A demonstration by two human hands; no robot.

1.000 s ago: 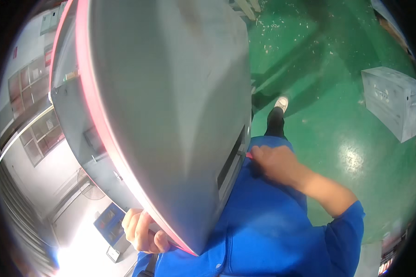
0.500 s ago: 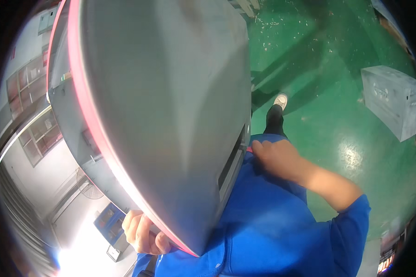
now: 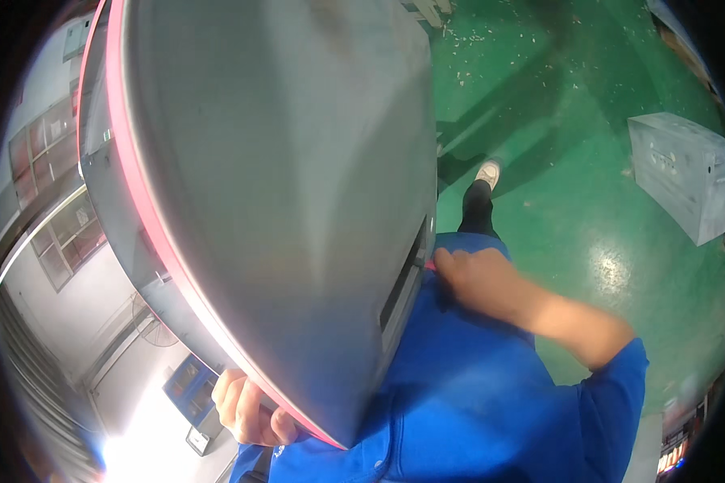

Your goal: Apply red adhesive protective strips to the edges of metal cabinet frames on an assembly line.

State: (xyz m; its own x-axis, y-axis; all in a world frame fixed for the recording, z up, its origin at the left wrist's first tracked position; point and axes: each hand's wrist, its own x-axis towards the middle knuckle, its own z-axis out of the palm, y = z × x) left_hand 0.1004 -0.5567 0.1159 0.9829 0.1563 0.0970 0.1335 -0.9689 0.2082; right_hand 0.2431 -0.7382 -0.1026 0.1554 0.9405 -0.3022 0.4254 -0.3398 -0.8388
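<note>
A large grey metal panel (image 3: 298, 161) rises close in front of me, like a cabinet side or door. A pink strip (image 3: 147, 197) runs along its left edge. At the panel's lower end my left hand (image 3: 250, 409) is closed round the pink-trimmed edge, fingers curled over it. By the long dark slot (image 3: 403, 278) on the panel's right side, my right hand (image 3: 479, 278) is closed in a pinch. A short piece of pink strip (image 3: 430, 265) sticks out from its fingertips towards the slot; the rest of what it holds is hidden.
A grey box (image 3: 681, 173) stands on the green floor (image 3: 572, 209) to the right. One shoe (image 3: 488, 173) shows beside the panel. Beyond the left edge are windows (image 3: 52, 145), a blue cabinet (image 3: 189, 390) and a bright light.
The panel's pink edge sits slightly further left in view. My right hand has moved a little left, towards the slot, still pinching the pink strip. My left hand keeps its hold.
</note>
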